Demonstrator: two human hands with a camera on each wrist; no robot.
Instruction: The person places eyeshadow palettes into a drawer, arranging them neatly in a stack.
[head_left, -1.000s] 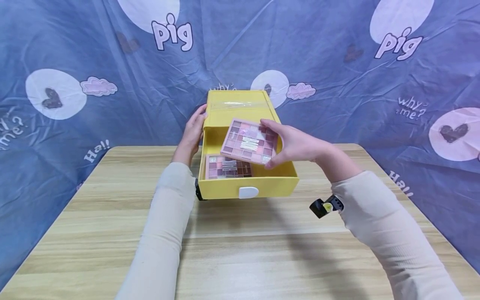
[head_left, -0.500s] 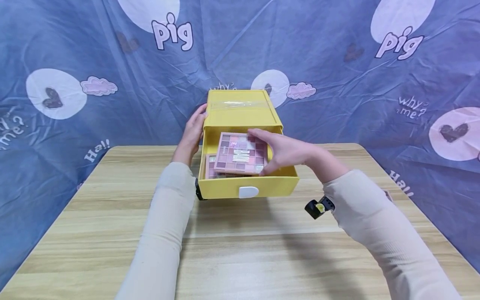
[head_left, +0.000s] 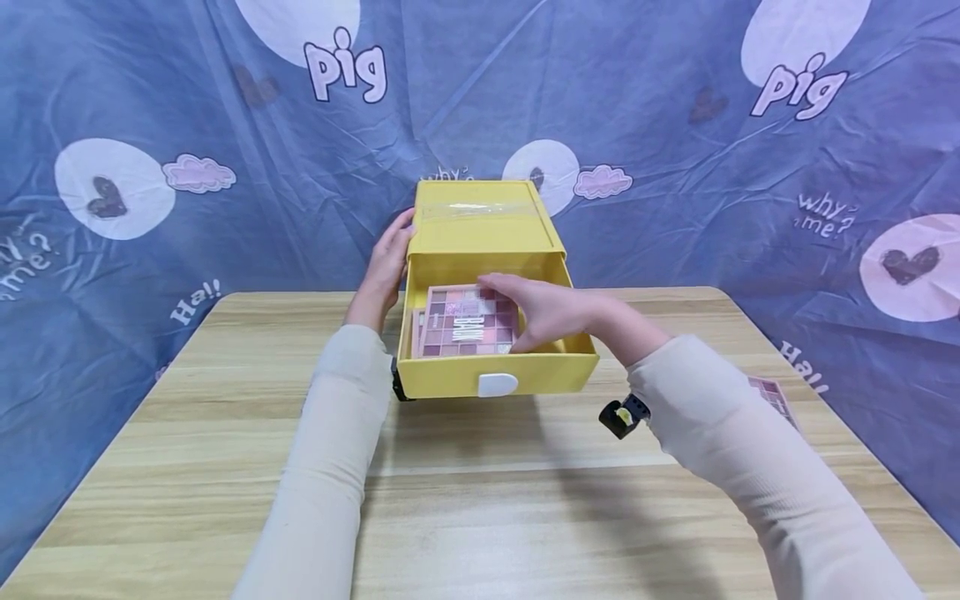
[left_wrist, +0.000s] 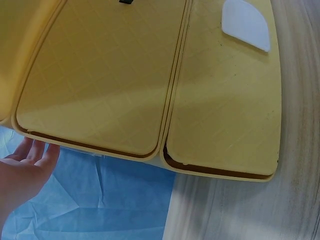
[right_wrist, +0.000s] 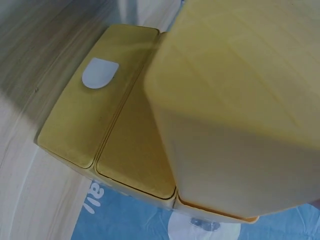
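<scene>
Wooden table carries a yellow box whose drawer stands pulled out toward the near edge. Left hand lies with straight fingers against the box's left wall, likely steadying it. Right hand reaches over the drawer's right wall, fingers curled on a pink palette resting atop another inside. One more palette lies far right, partly behind the sleeve.

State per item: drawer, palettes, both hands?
Drawer: pulled open.
Top palette: in the drawer, on the lower palette, right hand on it.
Lower palette: flat in the drawer, mostly covered.
Third palette: on the table.
Left hand: flat against the yellow box's side.
Right hand: gripping the top palette.
</scene>
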